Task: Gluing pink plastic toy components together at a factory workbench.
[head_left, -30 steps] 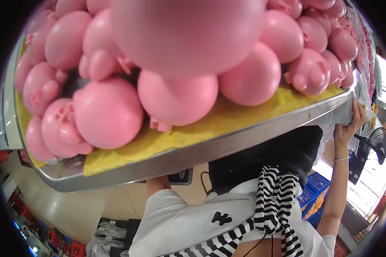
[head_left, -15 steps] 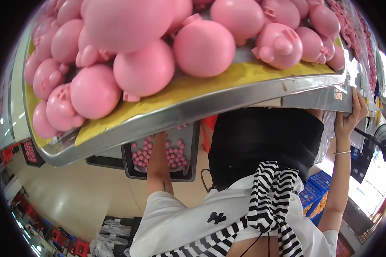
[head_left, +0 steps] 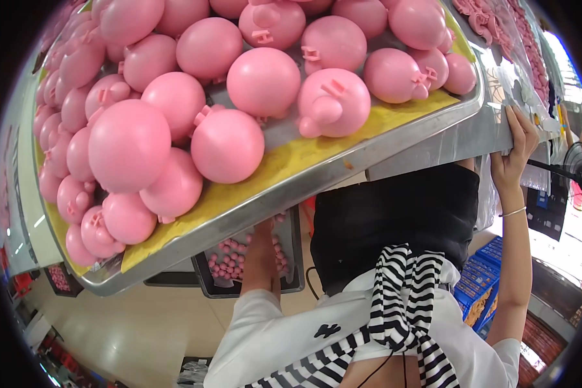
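Observation:
A metal tray (head_left: 317, 173) lined with yellow sheet spans the upper left and carries many round pink pieces (head_left: 228, 146) with small knobs and tabs. My left forearm (head_left: 260, 258) reaches up to the tray's near edge, and the hand itself is hidden beneath the tray. Out to the right, my right hand (head_left: 518, 137) lies with its fingers stretched along the edge of a grey tabletop (head_left: 433, 158). Nothing shows in that hand.
Below the tray is a dark bin (head_left: 295, 258) holding small pink balls (head_left: 226, 262). Blue crates (head_left: 482, 278) stand at the lower right. A black fan (head_left: 579, 158) is at the far right. Clear plastic with pink parts (head_left: 485, 22) lies at the upper right.
The tray now sits lower in view and at a steeper slant, its pieces looking smaller. My right hand appears slightly further left, still at the tabletop edge. My left forearm still meets the tray's edge.

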The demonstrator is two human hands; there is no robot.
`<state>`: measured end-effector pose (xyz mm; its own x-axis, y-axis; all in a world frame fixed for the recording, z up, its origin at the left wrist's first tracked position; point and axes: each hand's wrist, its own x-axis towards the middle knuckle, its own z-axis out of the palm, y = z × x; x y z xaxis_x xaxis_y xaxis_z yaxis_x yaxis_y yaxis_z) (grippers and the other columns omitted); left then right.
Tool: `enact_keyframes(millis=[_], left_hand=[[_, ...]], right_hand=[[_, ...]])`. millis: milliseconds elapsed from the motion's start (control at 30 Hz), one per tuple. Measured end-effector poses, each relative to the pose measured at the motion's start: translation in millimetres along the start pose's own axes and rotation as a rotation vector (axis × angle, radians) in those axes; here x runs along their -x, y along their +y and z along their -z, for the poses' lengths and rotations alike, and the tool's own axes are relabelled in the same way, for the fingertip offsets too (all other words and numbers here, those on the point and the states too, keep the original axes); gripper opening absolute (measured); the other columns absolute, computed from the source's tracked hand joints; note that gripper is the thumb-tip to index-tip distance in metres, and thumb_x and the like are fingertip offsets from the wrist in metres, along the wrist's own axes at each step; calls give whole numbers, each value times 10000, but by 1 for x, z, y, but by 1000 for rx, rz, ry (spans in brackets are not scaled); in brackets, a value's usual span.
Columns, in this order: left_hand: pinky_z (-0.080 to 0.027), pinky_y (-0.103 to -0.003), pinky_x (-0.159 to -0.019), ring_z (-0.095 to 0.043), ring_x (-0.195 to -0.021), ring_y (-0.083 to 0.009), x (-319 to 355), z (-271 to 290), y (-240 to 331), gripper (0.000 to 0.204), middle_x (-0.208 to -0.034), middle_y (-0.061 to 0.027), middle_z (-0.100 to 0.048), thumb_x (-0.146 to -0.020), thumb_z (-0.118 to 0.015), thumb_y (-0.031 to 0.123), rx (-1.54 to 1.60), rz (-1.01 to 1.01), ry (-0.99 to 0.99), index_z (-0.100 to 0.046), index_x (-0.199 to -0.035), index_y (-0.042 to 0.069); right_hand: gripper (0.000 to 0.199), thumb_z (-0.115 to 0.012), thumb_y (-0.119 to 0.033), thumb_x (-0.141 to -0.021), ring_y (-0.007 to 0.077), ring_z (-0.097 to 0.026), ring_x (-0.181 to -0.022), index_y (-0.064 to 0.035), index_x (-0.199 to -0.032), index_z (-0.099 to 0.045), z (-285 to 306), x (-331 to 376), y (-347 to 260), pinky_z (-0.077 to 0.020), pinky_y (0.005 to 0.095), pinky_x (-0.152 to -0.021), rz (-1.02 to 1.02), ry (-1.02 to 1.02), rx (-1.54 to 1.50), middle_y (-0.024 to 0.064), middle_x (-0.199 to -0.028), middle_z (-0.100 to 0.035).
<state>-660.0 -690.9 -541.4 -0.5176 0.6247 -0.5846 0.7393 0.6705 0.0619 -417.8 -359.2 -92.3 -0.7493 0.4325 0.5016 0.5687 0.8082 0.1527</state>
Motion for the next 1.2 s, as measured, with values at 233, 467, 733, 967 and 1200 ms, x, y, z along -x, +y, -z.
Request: enact_keyframes(millis=[233,467,733,967,1200], left_hand=[[-185,-618,-981,-177,-1259,-476,135,-38,-39,705,-1410,-185,-180,-745,-580,323,249,101,115,-262,-1357,178],[-391,-313,-820,-476,-951,-209,117,93,-66,165,-1005,-132,-508,-876,-464,127,1344,228,1203,-479,-968,-9],[-405,-323,-838,-502,-938,-193,272,472,-38,277,-1069,-151,-514,-933,-375,175,1233,-258,1629,-464,-1098,-30],[-423,-292,-775,-533,-879,-180,281,553,-81,597,-1057,-130,-530,-877,-473,419,1640,-217,497,-350,-1277,-7],[-468,-272,-529,-574,-649,-121,312,571,-54,467,-815,-53,-603,-883,-417,466,1341,-49,375,-541,-1055,50]], right_hand=[[559,-657,-170,-675,254,-410,-1086,-154,-1215,-511,33,-4,7,-247,355,-951,-35,31,32,84,-1183,-482],[542,-565,-226,-642,312,-428,-1040,-54,-1153,-508,95,-43,-18,-242,387,-943,-69,-143,-184,146,-1081,-488],[449,-442,-294,-875,202,-531,-967,-12,-1222,-408,125,-142,-42,-415,302,-806,-568,-302,-1625,126,-1095,-533],[428,-487,-428,-844,110,-418,-519,-91,-1108,-477,157,-190,-48,-335,217,-433,-592,-742,-1523,16,-713,-505],[444,-408,-463,-870,105,-474,-678,-56,-910,-583,134,-203,-29,-408,264,-574,-409,-894,-1120,41,-778,-556]])
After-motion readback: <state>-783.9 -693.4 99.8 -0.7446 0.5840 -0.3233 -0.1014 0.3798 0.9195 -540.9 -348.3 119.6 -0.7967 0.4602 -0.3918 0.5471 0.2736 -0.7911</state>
